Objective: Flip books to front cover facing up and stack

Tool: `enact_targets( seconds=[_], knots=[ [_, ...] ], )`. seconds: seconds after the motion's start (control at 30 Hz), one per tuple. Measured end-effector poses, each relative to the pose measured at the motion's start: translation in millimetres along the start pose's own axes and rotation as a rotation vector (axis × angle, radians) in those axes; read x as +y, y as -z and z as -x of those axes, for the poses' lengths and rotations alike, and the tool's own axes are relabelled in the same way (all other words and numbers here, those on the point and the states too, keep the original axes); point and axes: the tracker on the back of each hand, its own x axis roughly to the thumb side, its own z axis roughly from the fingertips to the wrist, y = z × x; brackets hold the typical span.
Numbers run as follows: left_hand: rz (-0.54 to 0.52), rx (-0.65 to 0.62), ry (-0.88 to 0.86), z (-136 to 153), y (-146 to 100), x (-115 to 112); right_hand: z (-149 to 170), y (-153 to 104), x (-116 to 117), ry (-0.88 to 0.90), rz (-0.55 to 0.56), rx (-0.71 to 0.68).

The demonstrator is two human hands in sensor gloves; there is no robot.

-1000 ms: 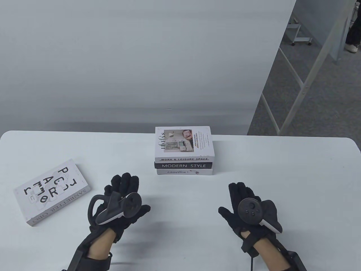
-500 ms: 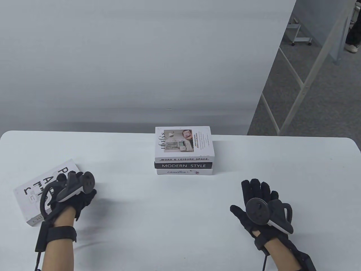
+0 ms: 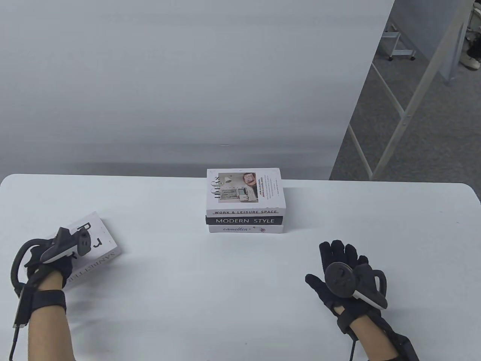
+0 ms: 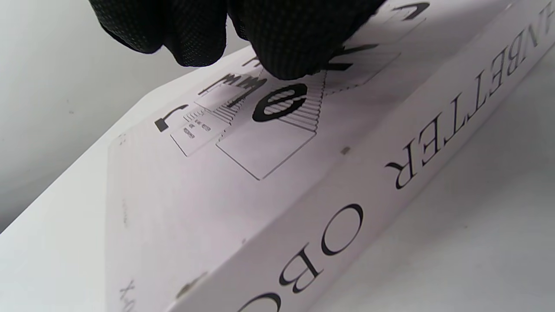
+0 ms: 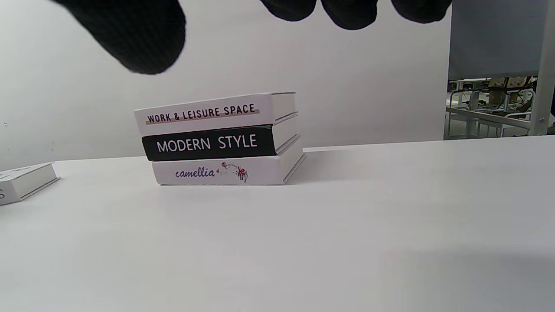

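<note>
A white book with black letters (image 3: pixel 100 240) lies cover up at the table's left. My left hand (image 3: pixel 54 261) lies over its near left part. In the left wrist view my gloved fingertips (image 4: pixel 282 47) touch the cover of this book (image 4: pixel 260 195); whether the hand grips it does not show. A stack of three books (image 3: pixel 246 205) stands at the middle back, spines toward me, a white one on top. My right hand (image 3: pixel 340 259) is spread, palm down and empty, right of and nearer than the stack. The right wrist view shows the stack (image 5: pixel 217 143) ahead.
The white table (image 3: pixel 240 301) ends at a rounded far right corner (image 3: pixel 466 188). A grey wall panel stands behind the far edge. Metal frames and floor lie beyond it at the right.
My left hand has moved left from the table's middle onto the white book. My right hand has shifted slightly right and forward. The books have not moved.
</note>
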Motion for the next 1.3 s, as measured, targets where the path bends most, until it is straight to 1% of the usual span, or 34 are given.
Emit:
enact_targets(
  seconds=[0.07, 0.1, 0.17, 0.27, 0.53, 0.6, 0.73, 0.97, 1.1, 1.3],
  knots=[
    [0.039, 0.001, -0.041, -3.1, 3.8, -2.6, -0.6, 0.3, 1.5, -0.002, -0.007, -0.001],
    [0.038, 0.011, -0.048, -4.0, 3.6, -1.8, -0.9, 0.4, 1.9, -0.003, -0.011, 0.000],
    [0.058, 0.000, -0.025, -5.1, 2.4, 3.0, -1.6, 0.7, 2.1, 0.000, -0.015, -0.002],
    [0.073, -0.009, -0.056, -8.2, -2.2, 9.2, -1.8, 1.0, 1.8, 0.003, -0.016, -0.004],
    [0.039, -0.040, -0.076, -28.6, -17.6, 18.7, -1.2, 0.4, 2.2, 0.015, -0.029, -0.005],
    [-0.017, -0.065, -0.092, -37.6, -23.8, 23.3, -1.7, 0.9, 2.3, 0.021, -0.035, -0.008],
    [-0.062, -0.092, -0.109, -56.8, -34.6, 28.7, -2.7, 1.3, 2.6, 0.024, -0.042, -0.014],
    [-0.067, -0.106, -0.133, -97.0, -51.9, 40.7, -7.9, 0.5, 3.7, 0.028, -0.051, -0.027],
    [-0.089, -0.098, -0.160, -120.1, -62.0, 48.6, -11.3, 0.6, 5.3, 0.029, -0.059, -0.032],
    [-0.107, -0.129, -0.126, -155.5, -77.3, 59.4, -16.5, 1.5, 9.2, 0.027, -0.076, -0.041]
  ],
)
